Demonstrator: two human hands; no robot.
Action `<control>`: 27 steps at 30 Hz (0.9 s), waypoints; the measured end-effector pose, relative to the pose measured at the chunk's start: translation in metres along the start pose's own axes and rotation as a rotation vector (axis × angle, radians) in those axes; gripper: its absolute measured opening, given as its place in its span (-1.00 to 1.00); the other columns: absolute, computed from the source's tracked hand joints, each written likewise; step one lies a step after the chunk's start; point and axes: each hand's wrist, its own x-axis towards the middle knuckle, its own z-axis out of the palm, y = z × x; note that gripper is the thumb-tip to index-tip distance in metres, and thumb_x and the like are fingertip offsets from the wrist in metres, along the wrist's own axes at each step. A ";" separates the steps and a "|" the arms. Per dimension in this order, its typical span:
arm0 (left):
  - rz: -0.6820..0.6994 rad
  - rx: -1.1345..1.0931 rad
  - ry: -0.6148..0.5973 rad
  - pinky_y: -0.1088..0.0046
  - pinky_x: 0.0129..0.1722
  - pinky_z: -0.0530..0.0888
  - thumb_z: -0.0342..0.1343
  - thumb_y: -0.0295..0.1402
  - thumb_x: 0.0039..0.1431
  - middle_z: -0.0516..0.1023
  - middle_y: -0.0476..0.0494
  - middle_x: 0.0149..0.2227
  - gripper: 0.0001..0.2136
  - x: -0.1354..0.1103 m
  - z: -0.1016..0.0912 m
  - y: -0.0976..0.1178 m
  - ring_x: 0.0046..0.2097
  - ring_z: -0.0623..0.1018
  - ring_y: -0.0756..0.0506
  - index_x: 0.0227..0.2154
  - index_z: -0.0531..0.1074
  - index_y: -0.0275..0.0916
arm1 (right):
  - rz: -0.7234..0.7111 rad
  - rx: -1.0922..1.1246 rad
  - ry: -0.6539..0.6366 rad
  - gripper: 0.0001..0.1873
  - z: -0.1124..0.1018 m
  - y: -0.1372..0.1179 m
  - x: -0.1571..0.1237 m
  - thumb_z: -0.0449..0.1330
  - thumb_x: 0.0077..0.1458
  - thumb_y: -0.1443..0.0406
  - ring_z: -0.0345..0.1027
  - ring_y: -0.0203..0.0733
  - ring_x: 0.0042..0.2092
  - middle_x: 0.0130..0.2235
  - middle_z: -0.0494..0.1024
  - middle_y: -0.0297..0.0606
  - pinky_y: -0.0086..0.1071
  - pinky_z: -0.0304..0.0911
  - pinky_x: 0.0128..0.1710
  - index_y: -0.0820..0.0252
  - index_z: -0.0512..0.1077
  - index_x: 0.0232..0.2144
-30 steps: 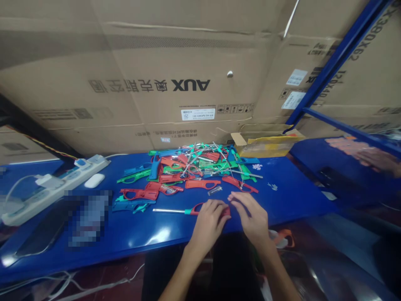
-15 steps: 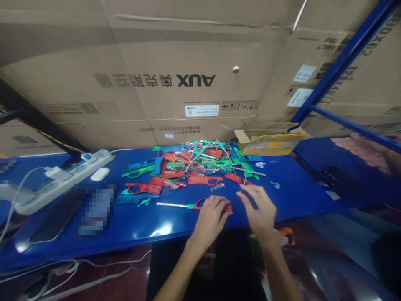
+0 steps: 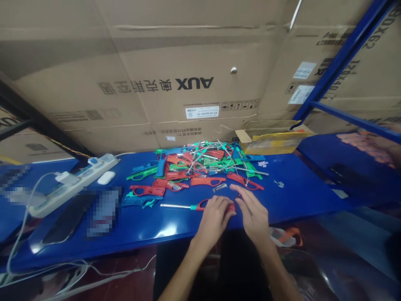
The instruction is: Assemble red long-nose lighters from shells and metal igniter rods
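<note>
My left hand (image 3: 215,217) rests on the red handle of a long-nosed lighter (image 3: 194,206) that lies on the blue table (image 3: 140,225); its thin metal tube points left. The fingers curl over the handle and press it down. My right hand (image 3: 253,213) lies just right of it, fingers stretched toward the handle's end, holding nothing I can see. A small clear part (image 3: 219,187) sits just beyond both hands. Behind them lies a pile of red, green and blue lighter shells and metal tubes (image 3: 200,167).
A white power strip (image 3: 75,179) with plugs and cables, a white mouse-like object (image 3: 106,177) and a dark phone (image 3: 69,217) lie at the left. Cardboard boxes (image 3: 188,83) wall the back. A small open carton (image 3: 272,140) stands back right. Blue shelf frame (image 3: 341,62) at right.
My right hand drew back from beyond the lighter toward its handle end. The left hand stays on the handle. The view shifted slightly.
</note>
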 end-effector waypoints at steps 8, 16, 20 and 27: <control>-0.015 0.010 0.010 0.20 0.03 0.42 0.18 -0.32 0.34 0.57 -0.11 -0.03 -0.83 -0.001 -0.001 0.003 0.01 0.47 -0.19 -0.05 0.44 -0.19 | -0.040 -0.078 0.147 -0.58 0.000 0.005 0.003 0.18 0.29 0.45 0.54 -0.17 0.00 -0.02 0.61 -0.19 -0.30 0.48 0.01 -0.01 0.50 0.13; -0.047 0.016 0.009 0.18 0.03 0.43 0.22 -0.32 0.32 0.58 -0.13 -0.02 -0.80 -0.002 -0.001 0.003 0.01 0.48 -0.19 -0.03 0.48 -0.18 | 0.049 -0.002 0.113 -0.69 -0.015 0.011 0.004 0.27 0.24 0.38 0.54 -0.11 -0.02 -0.20 0.62 -0.26 -0.20 0.46 0.06 -0.02 0.59 0.00; -0.039 0.015 0.009 0.19 0.02 0.43 0.22 -0.34 0.31 0.58 -0.12 -0.01 -0.80 -0.002 -0.002 0.004 0.01 0.48 -0.19 -0.03 0.47 -0.18 | 0.032 -0.003 -0.012 -0.64 -0.015 0.005 0.005 0.18 0.31 0.38 0.52 -0.14 0.02 -0.07 0.58 -0.18 -0.26 0.46 0.04 -0.01 0.54 0.09; -0.049 0.004 0.023 0.19 0.03 0.41 0.22 -0.35 0.31 0.57 -0.10 -0.01 -0.81 -0.003 0.000 0.004 0.00 0.47 -0.19 -0.04 0.46 -0.17 | 0.049 0.151 -0.094 -0.68 -0.012 0.006 0.006 0.14 0.34 0.36 0.57 -0.13 -0.02 -0.14 0.65 -0.21 -0.26 0.50 0.01 0.02 0.58 0.04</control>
